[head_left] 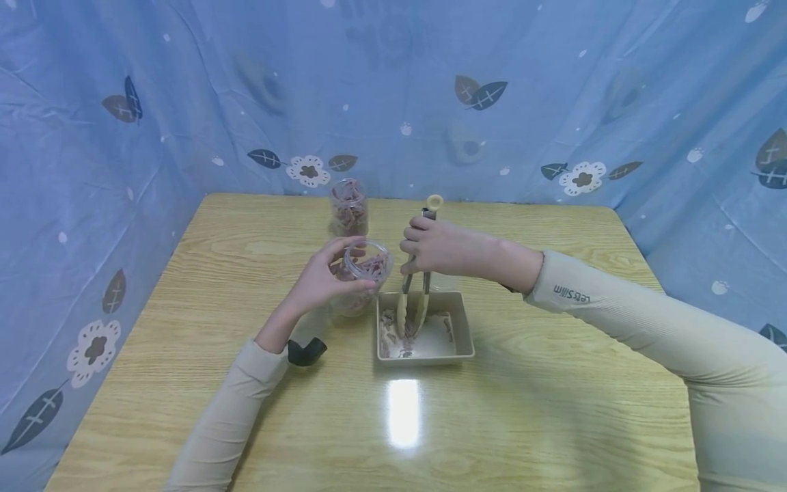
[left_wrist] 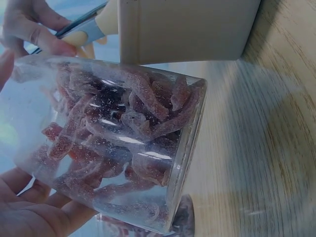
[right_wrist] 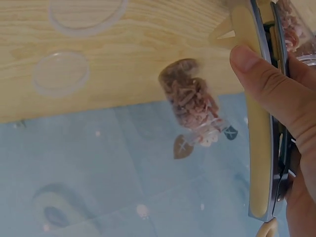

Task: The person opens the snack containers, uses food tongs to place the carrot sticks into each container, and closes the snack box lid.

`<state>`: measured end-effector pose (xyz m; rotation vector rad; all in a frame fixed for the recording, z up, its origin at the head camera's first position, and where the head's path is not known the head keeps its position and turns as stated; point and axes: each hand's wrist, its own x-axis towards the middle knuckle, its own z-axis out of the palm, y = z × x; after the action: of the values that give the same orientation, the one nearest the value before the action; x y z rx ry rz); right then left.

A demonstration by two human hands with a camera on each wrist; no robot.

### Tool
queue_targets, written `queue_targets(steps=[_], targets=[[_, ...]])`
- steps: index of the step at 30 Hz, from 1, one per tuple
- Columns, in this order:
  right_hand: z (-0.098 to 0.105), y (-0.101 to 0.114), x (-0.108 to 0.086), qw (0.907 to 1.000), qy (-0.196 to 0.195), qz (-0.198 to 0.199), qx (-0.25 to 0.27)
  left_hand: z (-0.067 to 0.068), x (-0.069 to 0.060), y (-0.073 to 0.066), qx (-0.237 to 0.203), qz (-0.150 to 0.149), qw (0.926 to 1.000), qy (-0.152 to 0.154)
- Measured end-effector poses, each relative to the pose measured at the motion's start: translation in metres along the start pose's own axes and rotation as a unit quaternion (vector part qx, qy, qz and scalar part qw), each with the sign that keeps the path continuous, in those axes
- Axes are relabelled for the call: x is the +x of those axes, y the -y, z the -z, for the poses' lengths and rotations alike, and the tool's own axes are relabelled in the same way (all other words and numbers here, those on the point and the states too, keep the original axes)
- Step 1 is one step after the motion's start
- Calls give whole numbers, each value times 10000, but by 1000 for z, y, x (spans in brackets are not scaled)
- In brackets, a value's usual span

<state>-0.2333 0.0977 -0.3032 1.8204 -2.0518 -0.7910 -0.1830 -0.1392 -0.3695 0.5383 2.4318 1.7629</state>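
My left hand (head_left: 321, 279) holds a clear open jar (head_left: 355, 303) of reddish-brown, white-dusted strips just left of a beige rectangular tub (head_left: 458, 350). Close up in the left wrist view, the strips (left_wrist: 106, 133) fill much of the jar, and the fingers (left_wrist: 37, 210) support its side. My right hand (head_left: 447, 247) grips a pair of tongs (head_left: 402, 311) with cream tips and handles. Those tips point down inside the tub, among small pieces on its floor; whether they pinch a piece is too small to tell. In the right wrist view, the thumb (right_wrist: 266, 81) presses the tongs' cream handle.
A second clear jar (head_left: 349, 210) of similar strips stands behind the held one. Two clear round lids (right_wrist: 60, 73) lie toward the table's back edge. A black band (head_left: 306, 352) is at the left wrist. Blue patterned cloth (head_left: 393, 102) hangs around the wooden table (head_left: 522, 424).
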Motion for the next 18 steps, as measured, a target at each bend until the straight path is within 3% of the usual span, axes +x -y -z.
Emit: queue_targets(steps=[12,18], targets=[[2,0,-10,9999,-112,55,78,-2,0,-1,124,-50,9999,-9],[2,-2,-27,9971,-82,-131,748,-2,6,19,166,-220,9996,-77]])
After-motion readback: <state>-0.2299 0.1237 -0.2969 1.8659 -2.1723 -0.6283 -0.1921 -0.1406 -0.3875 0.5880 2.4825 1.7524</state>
